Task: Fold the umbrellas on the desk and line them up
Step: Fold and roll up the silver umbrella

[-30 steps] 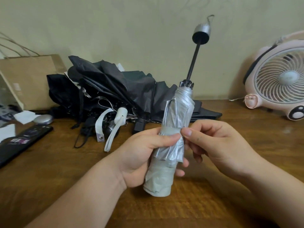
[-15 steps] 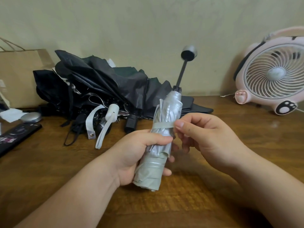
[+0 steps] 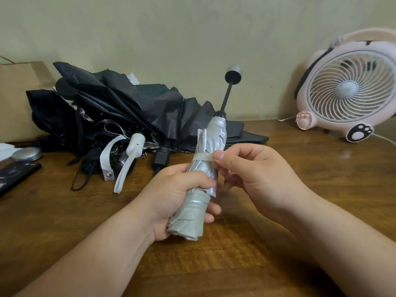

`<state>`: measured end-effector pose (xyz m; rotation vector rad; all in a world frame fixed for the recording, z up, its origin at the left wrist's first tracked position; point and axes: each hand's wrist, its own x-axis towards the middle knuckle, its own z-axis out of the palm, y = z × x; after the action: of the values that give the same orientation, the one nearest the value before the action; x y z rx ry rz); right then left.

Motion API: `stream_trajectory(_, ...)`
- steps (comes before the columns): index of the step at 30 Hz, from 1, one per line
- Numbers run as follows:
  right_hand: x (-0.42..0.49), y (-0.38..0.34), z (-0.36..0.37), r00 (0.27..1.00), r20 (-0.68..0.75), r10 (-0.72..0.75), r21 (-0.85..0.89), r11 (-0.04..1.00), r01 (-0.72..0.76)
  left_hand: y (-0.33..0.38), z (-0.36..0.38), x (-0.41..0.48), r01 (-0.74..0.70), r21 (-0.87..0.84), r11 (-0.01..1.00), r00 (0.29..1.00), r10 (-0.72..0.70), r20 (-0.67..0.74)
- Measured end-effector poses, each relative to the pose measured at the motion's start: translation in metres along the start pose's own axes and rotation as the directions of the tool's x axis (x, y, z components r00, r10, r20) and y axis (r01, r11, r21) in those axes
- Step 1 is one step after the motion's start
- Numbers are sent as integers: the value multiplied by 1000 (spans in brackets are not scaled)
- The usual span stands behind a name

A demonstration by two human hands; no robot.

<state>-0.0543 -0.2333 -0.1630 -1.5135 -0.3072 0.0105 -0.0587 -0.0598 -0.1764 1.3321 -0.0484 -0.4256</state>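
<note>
A rolled silver umbrella (image 3: 212,142) stands almost upright above the wooden desk (image 3: 300,168), its black shaft and round handle (image 3: 233,75) pointing up. My left hand (image 3: 177,196) grips the lower half of its canopy. My right hand (image 3: 255,172) pinches the pale closing strap (image 3: 202,157), which is wrapped around the middle of the canopy. Behind, at the back left, lies a heap of unfolded black umbrellas (image 3: 120,112) with a white handle (image 3: 135,144) and a loose white strap (image 3: 106,161).
A pink desk fan (image 3: 351,91) stands at the back right against the wall. A brown paper bag (image 3: 19,97), a small silver round case (image 3: 26,154) and a dark flat object (image 3: 15,179) sit at the far left.
The silver umbrella has tilted and dropped slightly, its handle now lower in view. My right hand has drawn the strap around the canopy; my left hand keeps its grip.
</note>
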Motion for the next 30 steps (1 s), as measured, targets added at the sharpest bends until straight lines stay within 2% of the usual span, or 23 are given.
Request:
stream_trajectory(3,-1,0,-1,1000,14,4,-26,1000,-4,2,0,-3,32,54,998,999,-34,34)
stream_trajectory(5,-1,0,-1,1000,1,13,-35,999,-13,1,1,-3,46,24,999,998,-47,43)
stream_trajectory(14,-4,-1,0,997,-19,72,8,997,-72,-4,2,-1,30,-43,999,996,-26,84)
stream_trajectory(30,-2,3,-1,995,-2,102,-6,995,-102,-5,-1,-2,-44,2,999,991,43,126)
